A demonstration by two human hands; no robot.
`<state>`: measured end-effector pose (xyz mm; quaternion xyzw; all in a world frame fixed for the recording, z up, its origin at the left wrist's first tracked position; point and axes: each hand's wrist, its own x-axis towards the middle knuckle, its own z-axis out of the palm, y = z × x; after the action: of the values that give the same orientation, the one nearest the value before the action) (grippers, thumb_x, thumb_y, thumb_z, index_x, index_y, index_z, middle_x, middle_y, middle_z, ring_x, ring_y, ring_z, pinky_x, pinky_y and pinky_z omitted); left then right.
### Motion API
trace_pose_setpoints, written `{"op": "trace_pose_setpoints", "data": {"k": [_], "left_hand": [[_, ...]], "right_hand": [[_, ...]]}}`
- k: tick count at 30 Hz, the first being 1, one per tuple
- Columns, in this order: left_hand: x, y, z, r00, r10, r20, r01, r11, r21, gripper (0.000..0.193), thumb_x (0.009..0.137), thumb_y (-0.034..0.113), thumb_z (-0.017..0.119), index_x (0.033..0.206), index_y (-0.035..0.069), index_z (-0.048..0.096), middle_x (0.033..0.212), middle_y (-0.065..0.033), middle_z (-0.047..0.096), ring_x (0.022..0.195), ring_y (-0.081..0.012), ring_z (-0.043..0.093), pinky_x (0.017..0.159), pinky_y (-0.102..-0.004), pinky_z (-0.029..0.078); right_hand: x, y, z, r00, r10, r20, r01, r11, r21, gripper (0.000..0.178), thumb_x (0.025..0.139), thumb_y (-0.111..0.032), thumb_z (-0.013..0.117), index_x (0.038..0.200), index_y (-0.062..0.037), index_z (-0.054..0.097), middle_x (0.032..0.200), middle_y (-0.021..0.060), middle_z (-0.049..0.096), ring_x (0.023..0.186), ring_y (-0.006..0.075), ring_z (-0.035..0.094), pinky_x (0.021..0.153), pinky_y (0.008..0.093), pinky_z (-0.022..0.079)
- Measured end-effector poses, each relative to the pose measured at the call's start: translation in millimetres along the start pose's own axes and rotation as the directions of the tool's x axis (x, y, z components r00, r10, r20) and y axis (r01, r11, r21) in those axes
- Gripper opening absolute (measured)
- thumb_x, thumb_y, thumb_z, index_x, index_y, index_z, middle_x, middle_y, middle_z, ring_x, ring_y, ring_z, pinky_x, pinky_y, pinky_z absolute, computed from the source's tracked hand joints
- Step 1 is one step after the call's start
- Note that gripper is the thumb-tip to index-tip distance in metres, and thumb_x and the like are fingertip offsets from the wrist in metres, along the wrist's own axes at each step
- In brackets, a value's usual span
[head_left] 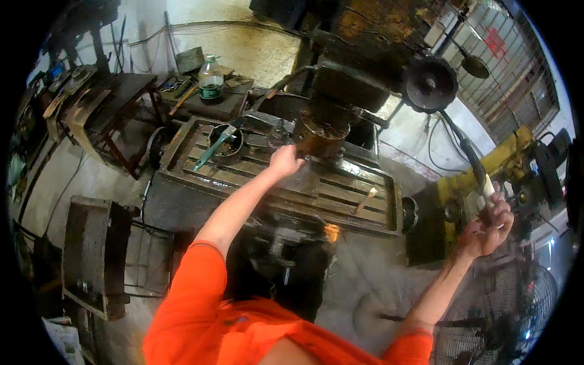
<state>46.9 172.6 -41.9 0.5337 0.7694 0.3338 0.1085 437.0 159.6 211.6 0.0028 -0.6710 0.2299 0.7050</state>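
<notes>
My left hand (pixel 286 161) is closed at the lower left side of a rusty brown cylinder (pixel 321 135) on the slotted machine table (pixel 292 198). Whatever its fingers grip is hidden, and I cannot tell whether they press on the cylinder. Above the cylinder hangs the dark, greasy machine head (pixel 350 85). Out to the right, my right hand (pixel 488 228) is wrapped round the pale end of a long dark lever (pixel 469 151). That lever slopes up toward a round black scalloped handwheel (pixel 431 84).
A green-handled brush (pixel 213 149) lies across a round pot (pixel 230 151) on the table's left. A second brush (pixel 367 199) is at its right. Behind stands a bottle of green liquid (pixel 210 80). A fan (pixel 511 310) stands lower right, a metal box (pixel 88 258) lower left.
</notes>
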Motion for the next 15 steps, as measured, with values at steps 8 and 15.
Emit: {"op": "trace_pose_setpoints", "data": {"k": [8, 15], "left_hand": [[-96.6, -42.1, -151.1, 0.916, 0.161, -0.367, -0.006, 0.921, 0.39, 0.046, 0.073, 0.023, 0.065, 0.116, 0.017, 0.053, 0.085, -0.0108, 0.06, 0.073, -0.0318, 0.059, 0.061, -0.0411, 0.048], [-108.9, -106.7, -167.2, 0.988, 0.111, -0.111, -0.032, 0.833, 0.552, 0.041, 0.076, 0.023, 0.061, 0.116, 0.013, 0.054, 0.077, -0.0156, 0.058, 0.071, -0.0325, 0.059, 0.059, -0.0432, 0.045]], "right_hand": [[-0.9, 1.2, -0.3, 0.997, -0.002, -0.073, 0.0, 0.999, -0.032, 0.023, 0.065, -0.024, 0.054, 0.072, -0.0098, 0.036, 0.081, 0.006, 0.042, 0.095, 0.0284, 0.045, 0.102, 0.0539, 0.024], [10.6, 8.2, -12.5, 1.0, -0.013, 0.02, 0.011, 0.996, 0.085, 0.021, 0.064, -0.017, 0.056, 0.073, -0.0093, 0.04, 0.082, 0.0077, 0.042, 0.099, 0.03, 0.044, 0.102, 0.048, 0.023]]}}
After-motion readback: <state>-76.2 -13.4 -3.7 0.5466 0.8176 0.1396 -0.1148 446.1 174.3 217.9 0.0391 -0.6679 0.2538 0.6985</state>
